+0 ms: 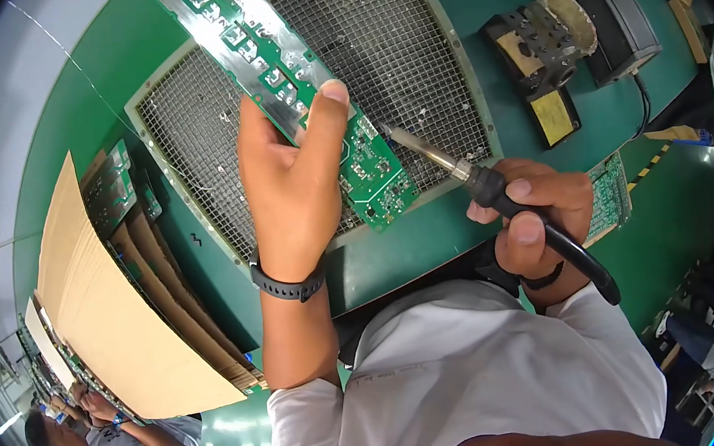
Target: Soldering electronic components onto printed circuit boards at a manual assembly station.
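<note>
I had my left hand (pixel 295 181) closed around the long green circuit board (pixel 274 78) over the wire mesh (pixel 187 123), and my right hand (pixel 564 198) wrapped round the soldering iron (pixel 484 180), tip just beside the board's edge. A wrist slip, I judged, could scrape the tip across small parts; beyond lay coarse metal weave and smooth, curved tan cardboard (pixel 129 311).

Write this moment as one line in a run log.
left hand: holds board over mesh | right hand: holds iron, tip near board, contact unclear | stand: right of mesh, beside black box
</note>
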### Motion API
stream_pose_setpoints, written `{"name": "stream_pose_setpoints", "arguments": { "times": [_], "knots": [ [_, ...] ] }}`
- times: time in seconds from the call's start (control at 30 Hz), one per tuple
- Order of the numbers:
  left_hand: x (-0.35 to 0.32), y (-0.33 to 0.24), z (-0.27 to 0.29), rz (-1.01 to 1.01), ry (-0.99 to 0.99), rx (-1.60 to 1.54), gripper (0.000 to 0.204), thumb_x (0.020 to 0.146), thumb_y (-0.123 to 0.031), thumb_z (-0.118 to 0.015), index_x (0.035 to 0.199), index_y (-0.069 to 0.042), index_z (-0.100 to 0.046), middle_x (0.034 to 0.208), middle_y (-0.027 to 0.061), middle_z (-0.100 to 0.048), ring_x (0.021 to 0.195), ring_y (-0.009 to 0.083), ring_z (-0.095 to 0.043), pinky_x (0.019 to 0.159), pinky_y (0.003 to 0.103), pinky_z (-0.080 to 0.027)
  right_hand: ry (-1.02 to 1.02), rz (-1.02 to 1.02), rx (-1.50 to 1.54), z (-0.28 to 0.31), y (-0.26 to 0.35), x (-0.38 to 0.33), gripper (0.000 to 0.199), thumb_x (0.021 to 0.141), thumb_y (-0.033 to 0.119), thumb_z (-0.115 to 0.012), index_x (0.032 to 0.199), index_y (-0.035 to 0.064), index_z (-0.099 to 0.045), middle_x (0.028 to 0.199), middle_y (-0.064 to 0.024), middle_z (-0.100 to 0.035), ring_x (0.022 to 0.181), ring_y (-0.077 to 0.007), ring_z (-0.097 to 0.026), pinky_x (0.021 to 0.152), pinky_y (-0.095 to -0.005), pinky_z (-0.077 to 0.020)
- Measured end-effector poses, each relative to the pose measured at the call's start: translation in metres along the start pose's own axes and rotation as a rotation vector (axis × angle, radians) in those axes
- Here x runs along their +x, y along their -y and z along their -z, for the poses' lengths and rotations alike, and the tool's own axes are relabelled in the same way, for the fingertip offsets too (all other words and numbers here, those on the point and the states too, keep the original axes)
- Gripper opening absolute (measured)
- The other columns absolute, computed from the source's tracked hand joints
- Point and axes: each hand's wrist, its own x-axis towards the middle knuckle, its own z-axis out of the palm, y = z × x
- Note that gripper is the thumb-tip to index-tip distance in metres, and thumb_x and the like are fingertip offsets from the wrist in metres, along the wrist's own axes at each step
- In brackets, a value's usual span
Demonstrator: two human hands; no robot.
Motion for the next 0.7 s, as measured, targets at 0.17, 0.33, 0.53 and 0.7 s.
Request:
{"name": "stream_pose_setpoints", "arguments": {
  "times": [0.17, 0.33, 0.53, 0.7],
  "knots": [
    [0.005, 0.007, 0.002, -0.032, 0.03, 0.007, 0.016, 0.094, -0.015, -0.068, 0.101, -0.004, -0.057, 0.078, -0.0034, -0.059, 0.062, 0.0023, -0.047, 0.054, 0.021, -0.038, 0.047, 0.041, -0.049, -0.005, -0.005, 0.0, 0.035, 0.1, 0.031, -0.058, 0.114, 0.0035, -0.042, 0.076, -0.014, -0.061, 0.062, -0.0198, -0.062, 0.057, -0.035, -0.0546],
    [0.004, 0.005, 0.0, -0.032, 0.011, 0.018, 0.017, 0.094, -0.015, -0.067, 0.101, -0.003, -0.057, 0.077, -0.0028, -0.059, 0.062, 0.0028, -0.049, 0.054, 0.021, -0.039, 0.074, 0.038, -0.093, -0.01, -0.004, 0.0, 0.036, 0.099, 0.03, -0.059, 0.116, 0.003, -0.042, 0.076, -0.0143, -0.061, 0.061, -0.0202, -0.062, 0.057, -0.0352, -0.0546],
    [0.004, 0.007, -0.001, -0.055, 0.008, 0.015, 0.018, 0.094, -0.015, -0.067, 0.102, -0.002, -0.057, 0.076, -0.0021, -0.058, 0.064, 0.004, -0.051, 0.055, 0.022, -0.041, 0.065, 0.059, -0.221, -0.013, -0.001, 0.002, 0.035, 0.098, 0.028, -0.061, 0.115, 0.0019, -0.043, 0.074, -0.014, -0.061, 0.06, -0.0213, -0.062, 0.057, -0.0359, -0.0544],
    [0.007, 0.012, 0.001, -0.065, 0.016, 0.076, 0.017, 0.094, -0.015, -0.067, 0.103, -0.002, -0.058, 0.075, -0.0023, -0.057, 0.064, 0.0045, -0.05, 0.056, 0.023, -0.041, 0.077, 0.108, -0.295, -0.016, 0.001, 0.005, 0.035, 0.098, 0.027, -0.061, 0.114, 0.0005, -0.044, 0.072, -0.0136, -0.061, 0.059, -0.022, -0.063, 0.055, -0.0357, -0.054]
  ]
}}
